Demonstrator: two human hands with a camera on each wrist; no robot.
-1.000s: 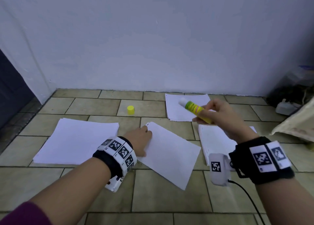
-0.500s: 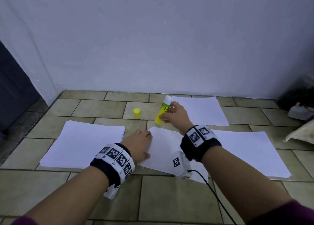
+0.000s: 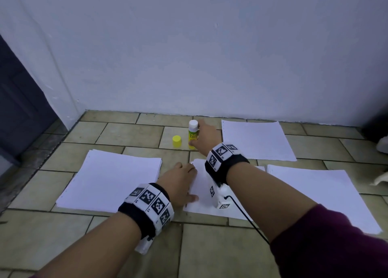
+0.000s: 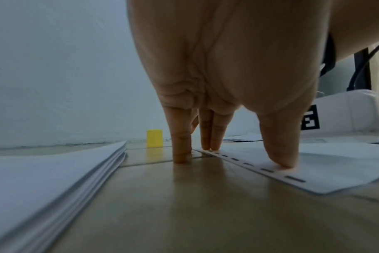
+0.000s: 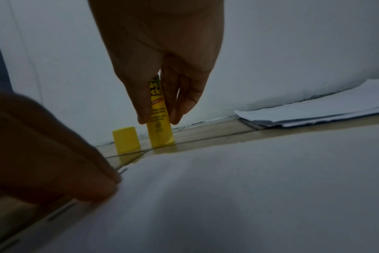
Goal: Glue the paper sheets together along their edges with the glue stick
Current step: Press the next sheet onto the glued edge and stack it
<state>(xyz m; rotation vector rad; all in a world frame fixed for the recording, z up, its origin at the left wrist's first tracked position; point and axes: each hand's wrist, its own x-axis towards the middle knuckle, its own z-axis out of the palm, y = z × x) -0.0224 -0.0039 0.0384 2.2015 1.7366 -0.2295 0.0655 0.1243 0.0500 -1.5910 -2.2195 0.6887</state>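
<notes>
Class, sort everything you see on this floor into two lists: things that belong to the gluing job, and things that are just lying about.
Belongs to the job:
glue stick, standing upright, held by the right hand
yellow cap, off, beside it
sheet under the left hand
paper stack and other sheets

Just lying about:
white object at the right edge, too cropped to identify

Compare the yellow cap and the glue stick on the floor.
The loose yellow plastic cap is short, plain yellow and untouched; the yellow-bodied glue stick is taller, printed with lettering, white at its top, and held at its lower body by the right hand. Both stand upright on the tiled floor, side by side near the wall.
</notes>
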